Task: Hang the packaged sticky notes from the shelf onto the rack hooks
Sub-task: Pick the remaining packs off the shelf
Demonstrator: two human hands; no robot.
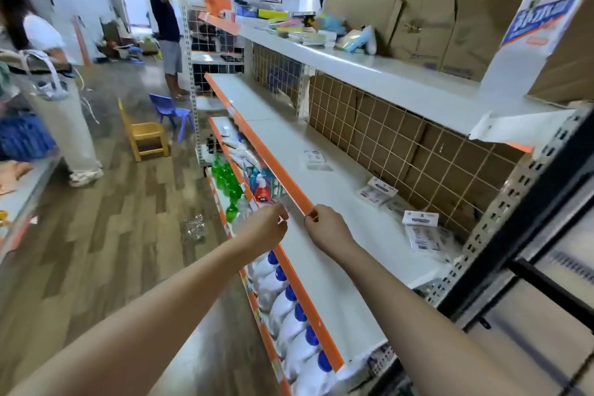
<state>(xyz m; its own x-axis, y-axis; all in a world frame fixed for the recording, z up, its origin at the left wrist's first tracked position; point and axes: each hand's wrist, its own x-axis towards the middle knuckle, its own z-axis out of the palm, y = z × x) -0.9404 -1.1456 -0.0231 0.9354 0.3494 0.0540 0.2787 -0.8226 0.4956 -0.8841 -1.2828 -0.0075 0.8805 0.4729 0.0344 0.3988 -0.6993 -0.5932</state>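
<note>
Packaged sticky notes [422, 233]: flat clear packs with white printed header cards, lying loose on the white shelf [324, 235] at its back, against the wire grid rack [418, 151]. A second cluster [377, 191] lies further along; one single pack [314, 156] lies apart, mid-shelf.

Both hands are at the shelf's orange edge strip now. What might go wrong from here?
1. Neither the left hand nor the right hand holds a packet; the packets lie far back by the wire grid, a long reach.
2. No hooks show on the grid; hanging may stall.
</note>
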